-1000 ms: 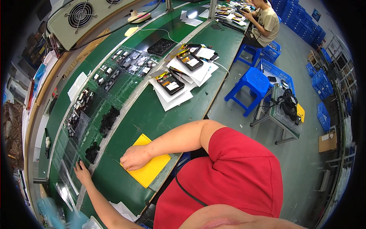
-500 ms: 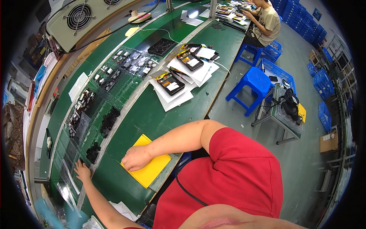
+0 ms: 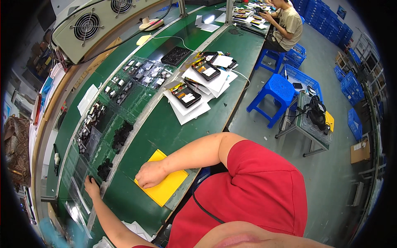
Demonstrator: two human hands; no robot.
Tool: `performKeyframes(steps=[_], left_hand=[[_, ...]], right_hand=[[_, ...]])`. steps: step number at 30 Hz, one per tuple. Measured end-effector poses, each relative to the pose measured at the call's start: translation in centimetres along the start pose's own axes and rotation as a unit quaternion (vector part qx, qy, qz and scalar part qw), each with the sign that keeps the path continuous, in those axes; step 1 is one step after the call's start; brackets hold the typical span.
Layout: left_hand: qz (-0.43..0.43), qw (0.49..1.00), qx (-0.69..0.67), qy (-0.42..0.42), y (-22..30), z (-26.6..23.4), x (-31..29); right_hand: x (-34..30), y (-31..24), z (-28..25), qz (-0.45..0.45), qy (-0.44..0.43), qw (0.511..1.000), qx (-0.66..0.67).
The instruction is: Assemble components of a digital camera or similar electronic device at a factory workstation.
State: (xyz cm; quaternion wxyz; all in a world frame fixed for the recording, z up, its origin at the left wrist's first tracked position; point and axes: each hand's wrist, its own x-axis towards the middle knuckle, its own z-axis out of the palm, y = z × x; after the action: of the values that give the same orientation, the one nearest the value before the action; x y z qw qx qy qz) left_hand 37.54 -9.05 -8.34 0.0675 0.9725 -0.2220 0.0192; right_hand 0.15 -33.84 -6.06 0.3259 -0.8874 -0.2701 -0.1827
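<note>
My right hand (image 3: 151, 174) is closed, with its knuckles up, and rests over the left part of a flat yellow sheet or envelope (image 3: 168, 189) on the green bench. What its curled fingers grip, if anything, is hidden. Farther left, my left hand (image 3: 92, 188) reaches onto the clear film covering the belt (image 3: 97, 163). Its fingers are drawn together around a small dark spot that I cannot make out. Just beyond that hand lies a heap of small black parts (image 3: 105, 168), and a second black heap (image 3: 122, 135) sits farther up.
Opened black devices (image 3: 185, 95) lie on white sheets along the bench. A black tray (image 3: 175, 56) and piles of small parts (image 3: 140, 73) occupy the belt. A fan unit (image 3: 87, 27) stands far left. On the right are a blue stool (image 3: 278, 89) and a seated person (image 3: 287, 27).
My left hand's spread fingers have drawn together near the black heap. My right hand stays on the yellow sheet. The whole view has shifted slightly.
</note>
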Motion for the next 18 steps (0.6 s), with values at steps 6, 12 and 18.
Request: performKeyframes(steps=[6,12,18], left_hand=[[0.018,0.96,-0.224,0.166,-1.2,0.4,0.1],[-0.051,0.88,-0.397,0.257,-0.8,0.2,0.2],[0.016,0.836,-0.436,0.332,2.5,-1.2,-2.7]], right_hand=[[0.0,0.2,0.2,0.0,0.0,1.0,-0.002],[0.0,0.5,0.4,-0.009,0.022,1.0,-0.014],[0.1,0.1,0.7,-0.001,0.014,1.0,-0.004]])
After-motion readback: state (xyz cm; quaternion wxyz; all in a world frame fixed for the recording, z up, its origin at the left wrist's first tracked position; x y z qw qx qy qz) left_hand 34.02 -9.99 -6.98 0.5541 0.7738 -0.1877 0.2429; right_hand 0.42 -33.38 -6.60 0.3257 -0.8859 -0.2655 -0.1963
